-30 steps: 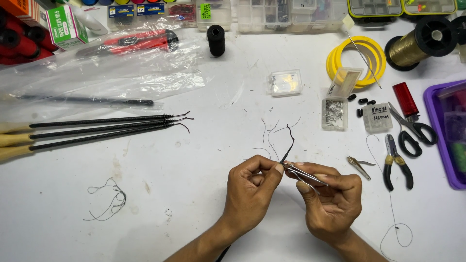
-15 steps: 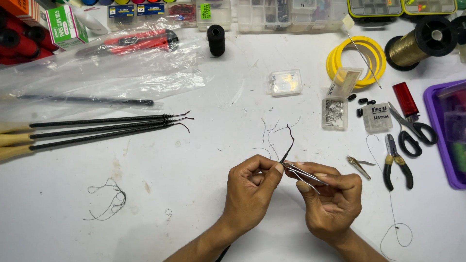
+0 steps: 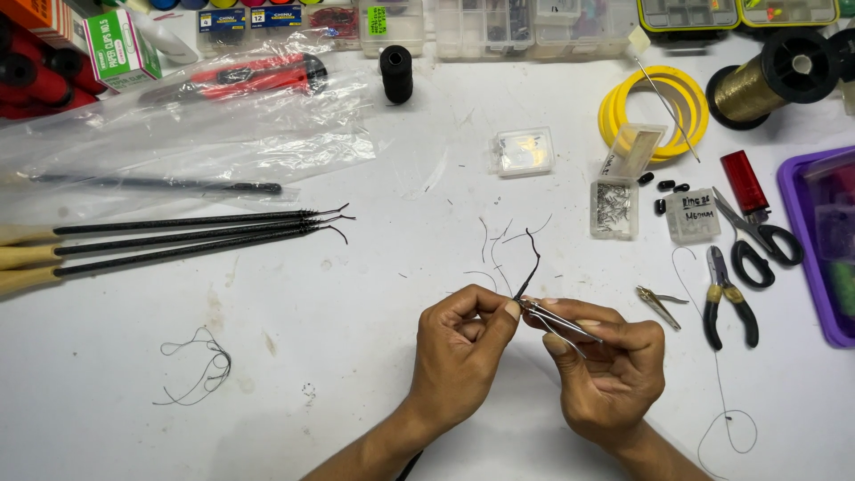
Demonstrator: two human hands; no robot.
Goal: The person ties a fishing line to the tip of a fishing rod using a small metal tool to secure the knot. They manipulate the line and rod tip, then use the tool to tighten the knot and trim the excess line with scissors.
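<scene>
The white surface (image 3: 374, 356) fills the frame, with supplies ranged along its top and right edges and the centre kept for the work. At left, three long black rods (image 3: 191, 233) with pale handles lie parallel, hooked tips pointing toward mid-frame; their handles are cut off by the left edge. Above them a clear plastic bag (image 3: 187, 134) covers a fourth rod and a red tool, blurring both. At upper right sit a yellow coil (image 3: 623, 93) and a gold spool (image 3: 773, 85); scissors (image 3: 757, 236) and pliers (image 3: 728, 298) lie at the right, near the working hand. Low centre, the left hand (image 3: 463, 356) is closed in a pinch on the lower end of a short black cord (image 3: 532, 263), which curves upward free of the surface. The right hand (image 3: 614, 370) is closed around slim metal tweezers (image 3: 557, 321), tips meeting the cord at the left fingertips. The exact contact point is too small to resolve. A purple tray (image 3: 815, 258) is cropped at far right.
</scene>
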